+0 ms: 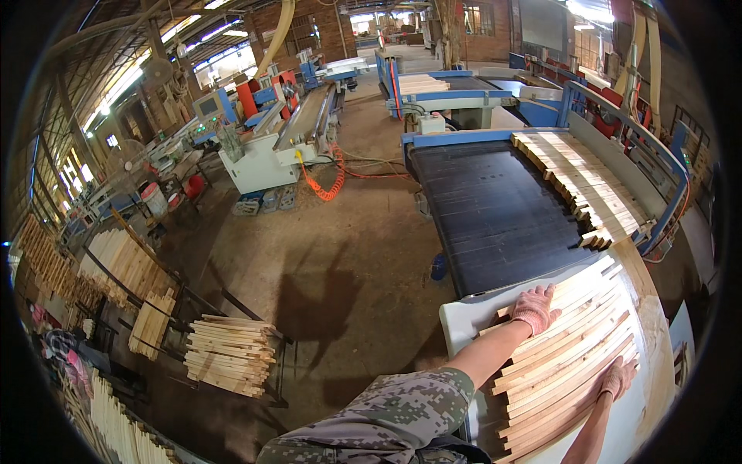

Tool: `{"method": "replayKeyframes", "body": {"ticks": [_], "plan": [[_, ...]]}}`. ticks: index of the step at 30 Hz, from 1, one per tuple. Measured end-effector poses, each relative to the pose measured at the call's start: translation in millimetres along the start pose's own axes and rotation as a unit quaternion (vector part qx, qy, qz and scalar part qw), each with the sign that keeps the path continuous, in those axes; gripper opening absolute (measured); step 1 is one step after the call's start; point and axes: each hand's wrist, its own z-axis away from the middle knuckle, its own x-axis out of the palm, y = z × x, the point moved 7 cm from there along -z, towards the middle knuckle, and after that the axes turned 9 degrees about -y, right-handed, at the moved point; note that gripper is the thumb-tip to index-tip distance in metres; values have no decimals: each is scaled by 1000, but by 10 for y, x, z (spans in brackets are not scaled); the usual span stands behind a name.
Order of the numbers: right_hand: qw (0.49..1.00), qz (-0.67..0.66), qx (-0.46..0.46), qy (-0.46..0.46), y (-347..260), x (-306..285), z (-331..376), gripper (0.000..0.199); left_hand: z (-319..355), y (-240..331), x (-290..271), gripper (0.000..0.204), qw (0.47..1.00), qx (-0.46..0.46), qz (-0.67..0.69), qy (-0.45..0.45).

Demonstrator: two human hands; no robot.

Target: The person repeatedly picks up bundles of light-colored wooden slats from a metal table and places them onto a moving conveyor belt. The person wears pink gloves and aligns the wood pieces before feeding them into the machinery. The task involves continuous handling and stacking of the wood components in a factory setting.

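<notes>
A row of pale wooden strips (568, 367) lies side by side on a whitish table (457, 319) in front of me, their left ends uneven. My left hand (536, 309), in a pinkish knit glove, rests on the far strips near their left ends, fingers spread. Gloved the same way, my right hand (617, 378) presses by the right ends of the nearer strips, its fingers stretched apart. Beyond the table, a black conveyor belt (502, 209) carries another row of wooden strips (580, 185) along its right side.
Stacks of wooden strips (230, 354) stand on dark racks at the left, with boards (127, 263) behind them. A white machine (263, 162) with a coiled orange hose (328, 182) is farther off. A blue frame (680, 170) borders the conveyor's right side.
</notes>
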Motion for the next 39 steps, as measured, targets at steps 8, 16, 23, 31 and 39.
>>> {"method": "replayKeyframes", "body": {"ticks": [8, 16, 23, 31, 39], "plan": [[999, 15, 16, -27, -173, -156, 192, 73, -8, -30, 18, 88, 1000, -4, 7, 0], [999, -2, 17, -31, -181, -208, 240, 72, -16, -34, 34, 89, 1000, -5, 9, -2], [999, 24, 35, -11, -135, -251, 243, 71, -83, 59, 56, 90, 1000, -13, -20, -15], [998, 22, 48, -22, -261, -336, 398, 73, -107, 11, 95, 89, 999, -24, -22, 7], [999, 24, 44, -8, -261, -356, 376, 73, -72, 26, 56, 88, 1000, -9, -6, 10]]}}
